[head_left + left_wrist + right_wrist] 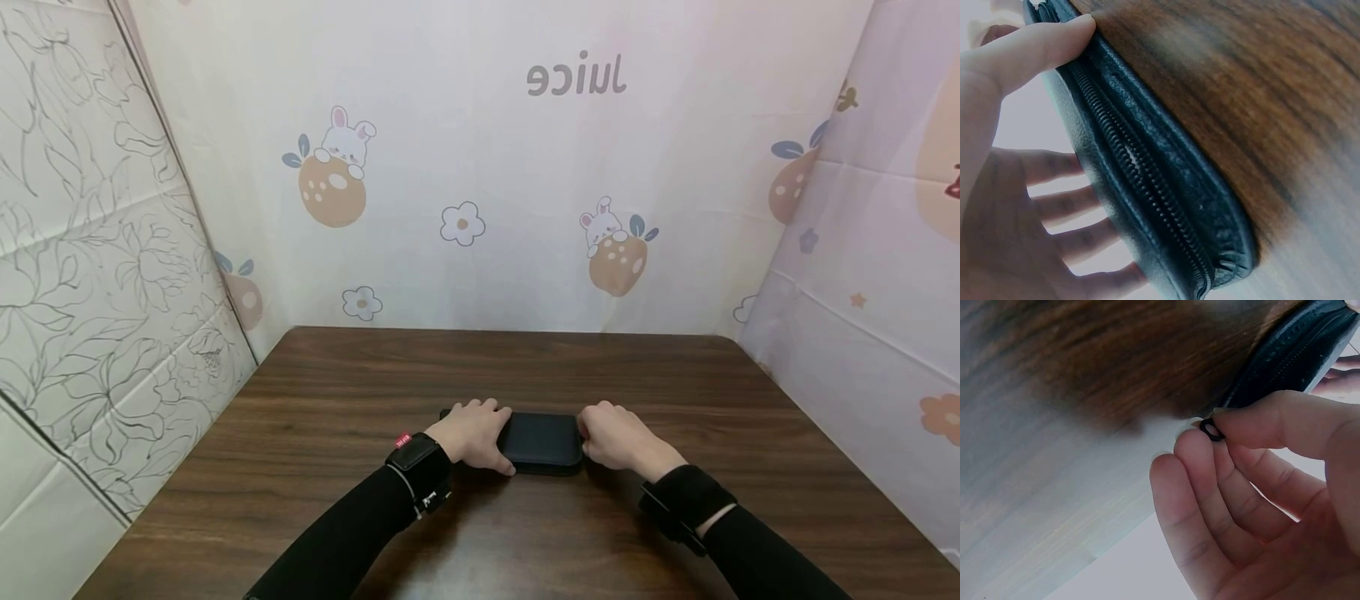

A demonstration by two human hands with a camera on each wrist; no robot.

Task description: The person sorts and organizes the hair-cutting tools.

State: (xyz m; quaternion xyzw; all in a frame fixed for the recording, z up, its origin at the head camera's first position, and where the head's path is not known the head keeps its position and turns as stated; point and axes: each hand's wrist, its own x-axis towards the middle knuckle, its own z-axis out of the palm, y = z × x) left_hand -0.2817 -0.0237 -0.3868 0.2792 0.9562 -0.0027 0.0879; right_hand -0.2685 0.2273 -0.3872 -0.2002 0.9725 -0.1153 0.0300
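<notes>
A black zippered case [542, 442] with a leather-like surface lies flat on the wooden table. My left hand [474, 433] holds its left part, with the thumb on the near side and the fingers spread over the top toward the far edge. In the left wrist view, zipper teeth [1141, 169] run along the case's side, and the thumb [1054, 44] presses near one end. At the right end, my right hand [618, 435] pinches a small black zipper pull [1212, 429] with a ring-shaped end between thumb and fingertips. The case's left end is mostly hidden under the left hand.
The brown wooden table [480, 367] extends around the case on all sides. A printed curtain [480, 167] hangs behind it, with more fabric panels at left [97, 250] and right [862, 317]. Both wrists wear black bands.
</notes>
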